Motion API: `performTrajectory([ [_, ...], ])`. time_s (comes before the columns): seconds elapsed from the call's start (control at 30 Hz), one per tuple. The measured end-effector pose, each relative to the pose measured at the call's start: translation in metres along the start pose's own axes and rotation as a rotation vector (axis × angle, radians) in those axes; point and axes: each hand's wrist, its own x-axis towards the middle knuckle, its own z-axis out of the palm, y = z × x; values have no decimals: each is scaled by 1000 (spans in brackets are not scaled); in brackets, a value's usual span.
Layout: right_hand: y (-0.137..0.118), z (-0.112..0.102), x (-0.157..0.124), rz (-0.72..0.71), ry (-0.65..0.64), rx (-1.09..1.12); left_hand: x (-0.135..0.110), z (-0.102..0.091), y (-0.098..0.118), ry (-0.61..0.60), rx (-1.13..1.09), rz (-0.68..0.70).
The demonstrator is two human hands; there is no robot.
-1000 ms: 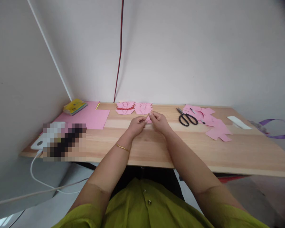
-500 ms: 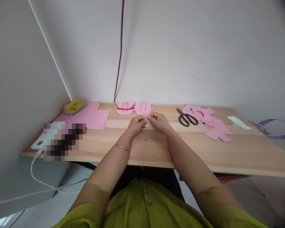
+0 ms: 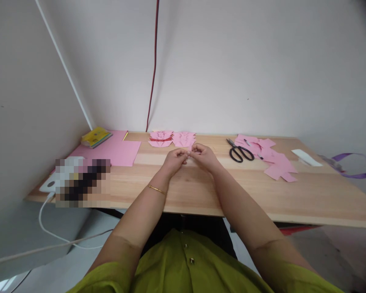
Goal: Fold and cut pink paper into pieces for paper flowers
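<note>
A person in a green shirt is sitting at a wooden table (image 3: 201,191) and looking down at both bare hands, which are meeting above the middle of it. The left hand (image 3: 175,159) and right hand (image 3: 205,156) are curling almost closed, thumbs and forefingers pressing together tip to tip, and both are pinching one tiny paper bit (image 3: 189,152) between them. The bit is lying right where the fingertips are meeting, to the right of the left hand and to the left of the right, so neither hand is nearer. It is showing only as a pale pink speck, so its shape and long axis cannot be told; it seems to be running left to right across the gap. A thin bangle (image 3: 157,189) is circling the left wrist. Just beyond the hands, toward the far edge, two folded pink pieces (image 3: 172,138) are lying side by side. To the far right of the hands, black scissors (image 3: 240,151) are resting with handles toward the near side, and pink scraps (image 3: 274,160) are spreading beside them. Further right a white strip (image 3: 306,157) and a purple ribbon (image 3: 356,165) are lying. On the left, a large pink sheet (image 3: 116,151) is lying flat with a yellow pad (image 3: 96,136) on its far corner. A red cable (image 3: 154,65) is hanging down the wall behind.
</note>
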Motion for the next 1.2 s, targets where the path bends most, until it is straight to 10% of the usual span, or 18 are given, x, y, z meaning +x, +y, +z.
performTrajectory([
  [1.2,0,0,0,-87,68,-229,-2,-2,0,-42,147,59],
])
